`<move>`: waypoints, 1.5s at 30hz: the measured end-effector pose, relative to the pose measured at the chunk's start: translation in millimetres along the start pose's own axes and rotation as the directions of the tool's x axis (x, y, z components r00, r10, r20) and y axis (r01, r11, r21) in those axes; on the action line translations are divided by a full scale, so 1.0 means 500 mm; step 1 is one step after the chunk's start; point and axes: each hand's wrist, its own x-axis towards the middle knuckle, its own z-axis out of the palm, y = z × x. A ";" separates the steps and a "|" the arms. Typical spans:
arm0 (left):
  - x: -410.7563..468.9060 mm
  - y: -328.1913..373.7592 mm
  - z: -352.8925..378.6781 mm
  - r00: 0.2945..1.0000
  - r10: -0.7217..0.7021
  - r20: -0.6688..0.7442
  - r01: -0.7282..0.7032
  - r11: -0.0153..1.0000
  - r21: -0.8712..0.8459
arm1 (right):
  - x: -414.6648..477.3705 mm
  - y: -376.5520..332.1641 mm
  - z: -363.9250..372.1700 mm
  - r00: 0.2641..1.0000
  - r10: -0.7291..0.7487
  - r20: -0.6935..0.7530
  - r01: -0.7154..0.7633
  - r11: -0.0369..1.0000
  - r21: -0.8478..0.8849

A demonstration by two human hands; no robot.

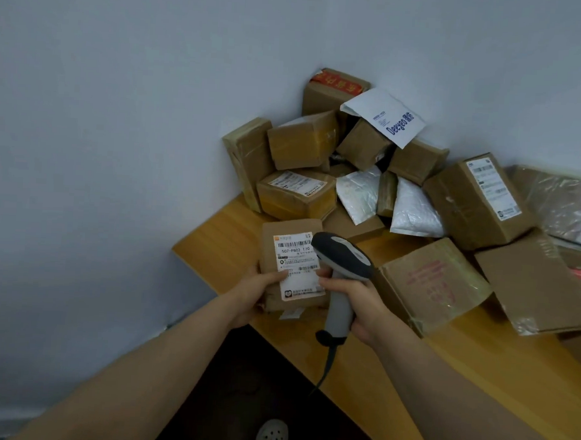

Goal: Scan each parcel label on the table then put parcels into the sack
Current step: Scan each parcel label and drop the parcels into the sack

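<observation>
Beside grey wall, wooden table

Scanning a parcel at the table corner

The left hand holds a small brown parcel, label up; the right hand grips a scanner just beside it, above the wooden table.

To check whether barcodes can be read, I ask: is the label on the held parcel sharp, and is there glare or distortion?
Head view: the label is slightly soft, large print readable; light dim and even; glare on the plastic wrap at far right; corners stretched by the wide lens.
</observation>
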 end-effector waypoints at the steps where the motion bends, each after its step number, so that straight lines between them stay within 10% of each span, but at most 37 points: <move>1: -0.010 0.019 -0.012 0.999 0.033 -0.012 -0.033 0.999 0.010 | -0.008 -0.014 0.003 1.000 -0.025 0.013 0.025 1.000 -0.003; 8: -0.088 0.136 -0.072 0.968 0.210 -0.138 -0.202 0.977 0.067 | -0.065 -0.077 0.023 0.954 -0.254 0.159 0.282 0.940 -0.190; 30: -0.128 0.196 -0.074 0.888 0.382 -0.255 -0.349 0.923 0.164 | -0.136 -0.094 0.040 0.972 -0.179 0.149 0.216 0.933 -0.287; 45: -0.023 0.162 0.136 0.974 0.173 0.147 -0.209 0.936 0.282 | -0.125 0.003 -0.180 0.968 -0.021 -0.251 0.125 0.906 0.404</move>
